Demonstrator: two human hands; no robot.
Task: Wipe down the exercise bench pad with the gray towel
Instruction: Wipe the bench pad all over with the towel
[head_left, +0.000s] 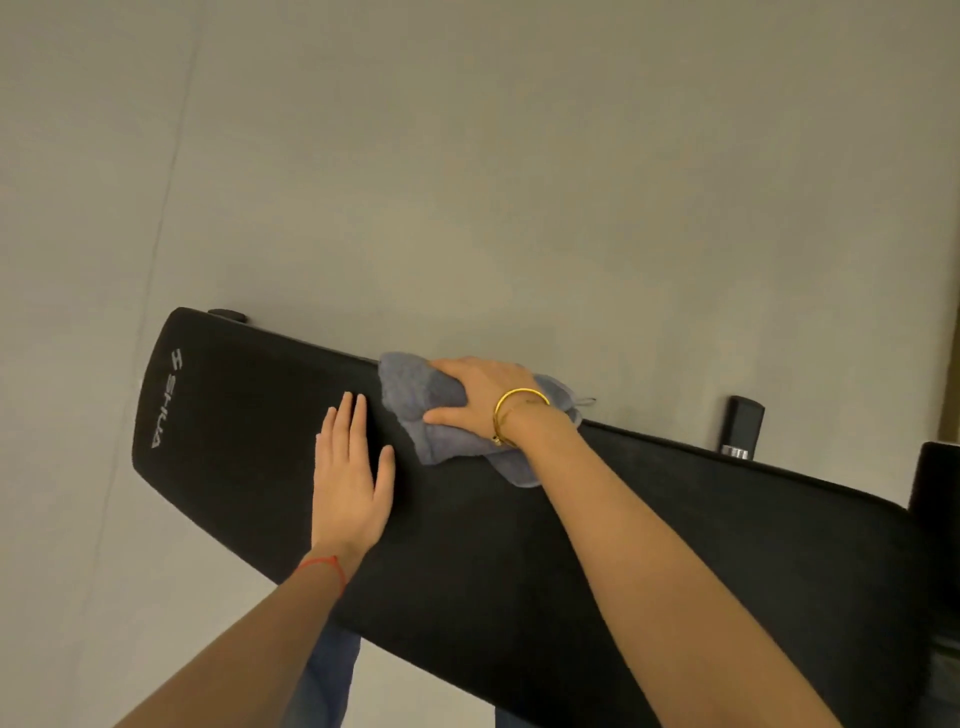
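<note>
Right hand (480, 389) grips gray towel (415, 395) on bench pad (571, 545); left hand (350, 480) rests flat, fingers straight.

Towel (415, 395) on bench pad (519, 545)

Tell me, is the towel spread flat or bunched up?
Bunched up: the towel sits crumpled in folds under the right hand on the pad.

A person's right hand (480, 392) is gripping a crumpled gray terry towel (415, 395) against the far edge of a long black padded exercise bench pad (571, 545), while the left hand (350, 475) is lying flat on the pad just beside it, fingers (347, 415) straight. A gold bangle (517, 410) is circling the right wrist, a thin red string (324, 564) the left. The pale gray floor (467, 182) is stretching beyond.
</note>
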